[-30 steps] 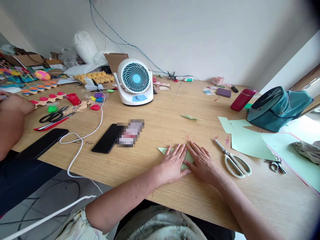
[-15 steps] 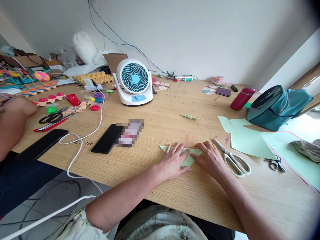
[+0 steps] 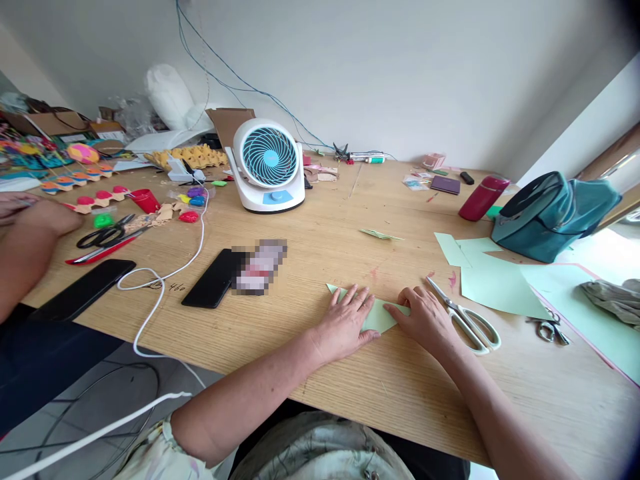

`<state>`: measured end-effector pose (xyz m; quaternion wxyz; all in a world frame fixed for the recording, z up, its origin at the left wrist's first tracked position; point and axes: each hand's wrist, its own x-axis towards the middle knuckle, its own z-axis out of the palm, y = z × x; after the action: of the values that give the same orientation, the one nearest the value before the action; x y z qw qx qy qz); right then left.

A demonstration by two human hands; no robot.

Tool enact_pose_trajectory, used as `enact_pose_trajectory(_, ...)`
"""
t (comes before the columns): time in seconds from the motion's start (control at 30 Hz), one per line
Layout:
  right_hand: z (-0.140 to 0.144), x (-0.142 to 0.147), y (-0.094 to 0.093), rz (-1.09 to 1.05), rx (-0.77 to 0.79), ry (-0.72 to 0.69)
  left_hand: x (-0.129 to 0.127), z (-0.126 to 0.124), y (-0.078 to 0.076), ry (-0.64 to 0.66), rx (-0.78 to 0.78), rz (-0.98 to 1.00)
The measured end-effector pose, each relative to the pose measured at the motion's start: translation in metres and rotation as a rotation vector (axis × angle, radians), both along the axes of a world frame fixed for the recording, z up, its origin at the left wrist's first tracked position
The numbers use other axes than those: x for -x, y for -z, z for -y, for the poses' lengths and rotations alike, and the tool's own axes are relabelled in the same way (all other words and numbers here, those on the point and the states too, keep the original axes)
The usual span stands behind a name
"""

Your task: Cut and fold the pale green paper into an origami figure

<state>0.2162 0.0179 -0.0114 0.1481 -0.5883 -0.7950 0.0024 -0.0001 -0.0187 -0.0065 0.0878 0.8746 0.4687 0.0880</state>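
Note:
A small folded piece of light green paper [image 3: 381, 319] lies on the table in front of me. My left hand [image 3: 346, 321] rests flat on it, fingers spread, covering its middle and left part. At the paper's right end, my right hand [image 3: 423, 315] has its fingers curled and its thumb against the paper, pinching that corner. White-handled scissors [image 3: 473, 327] lie just right of my right hand, blades partly behind it. Farther back is another small folded green paper [image 3: 381, 235].
Green paper sheets [image 3: 500, 287], a red bottle [image 3: 483, 198] and a teal bag [image 3: 550, 220] are at right. A fan [image 3: 270, 167] stands behind; phones [image 3: 213, 280], a white cable [image 3: 163, 300] and craft pieces lie left. Another person's arm [image 3: 30, 247] rests at far left.
The folded paper has shifted slightly right, with its right end now showing more. My right hand has moved a little to the right along with it; my left hand stays nearly in place.

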Motion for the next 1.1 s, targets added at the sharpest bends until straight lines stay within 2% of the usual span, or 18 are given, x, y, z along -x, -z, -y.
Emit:
enact_pose_trajectory(0.4, 0.003, 0.004, -0.006, -0.133, 0.057, -0.009, 0.0, -0.002, 0.002, -0.025, -0.009, 0.01)
enact_pose_trajectory(0.63, 0.005, 0.009, -0.015, -0.26, 0.096, -0.082, 0.0, -0.002, 0.002, -0.032, -0.075, 0.035)
enact_pose_trajectory(0.97, 0.011, 0.014, -0.026, -0.372, 0.076, -0.147, 0.003, -0.008, -0.017, -0.093, -0.14, 0.157)
enact_pose_trajectory(1.1, 0.012, 0.015, -0.029, -0.39, 0.065, -0.174, 0.006, -0.009, -0.019, -0.1, -0.142, 0.178)
